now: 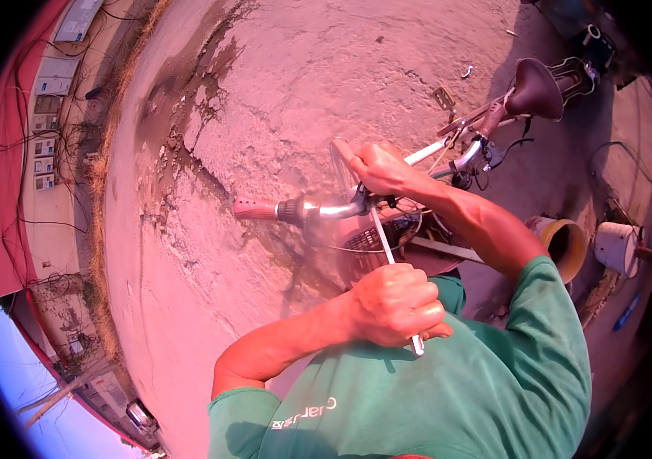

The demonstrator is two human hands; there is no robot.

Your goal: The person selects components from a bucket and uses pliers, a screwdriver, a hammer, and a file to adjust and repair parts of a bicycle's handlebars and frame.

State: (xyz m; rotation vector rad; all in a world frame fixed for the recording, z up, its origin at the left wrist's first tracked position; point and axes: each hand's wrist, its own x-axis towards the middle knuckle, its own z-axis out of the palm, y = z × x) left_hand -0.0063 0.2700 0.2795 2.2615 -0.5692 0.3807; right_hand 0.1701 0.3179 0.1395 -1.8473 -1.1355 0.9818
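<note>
My left hand [399,306] is closed round a slim silver wrench [380,237], whose lower end pokes out below my fist. Its far end reaches the middle of the bicycle handlebar [337,209]. Just beyond that, my right hand [381,169] is clenched by the handlebar stem. A thin, pale, blurred piece [343,157] sticks out past its fingers; what the fist grips is hidden. One brown handlebar grip [255,209] points left, the other brown grip [493,118] lies to the right. Beneath the bar is a dark basket-like grille [372,239], partly covered by cables.
The brown bicycle saddle [534,89] is at the upper right, and a pedal [444,98] shows near it. Right of my arm are a yellowish bucket [568,249] and a white container [617,249]. Cracked concrete ground [303,76] runs to a wall with meter boxes [44,145].
</note>
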